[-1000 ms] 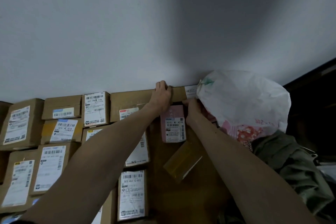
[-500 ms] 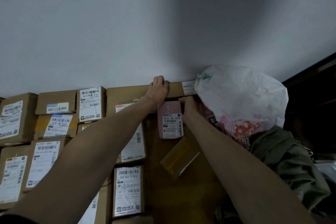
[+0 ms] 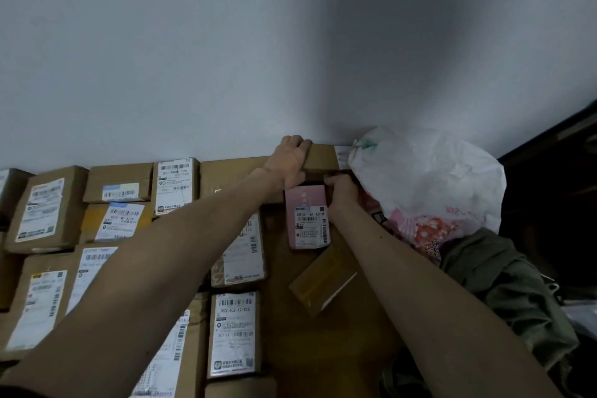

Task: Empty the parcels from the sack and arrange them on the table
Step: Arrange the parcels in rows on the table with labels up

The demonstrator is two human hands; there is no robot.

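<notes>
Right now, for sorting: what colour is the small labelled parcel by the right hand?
Pink parcel; head view.

Both arms are bare from hand to elbow and beyond. The left forearm (image 3: 155, 284) looks broad, being nearest the camera. At its lowest end, in the bottom-left corner, a thin dark strip (image 3: 16, 392) shows, perhaps a sleeve hem. The right forearm (image 3: 420, 294) has a small dark spot (image 3: 382, 237) near the wrist. The left hand (image 3: 287, 165) and right hand (image 3: 342, 187) are bare too.
</notes>
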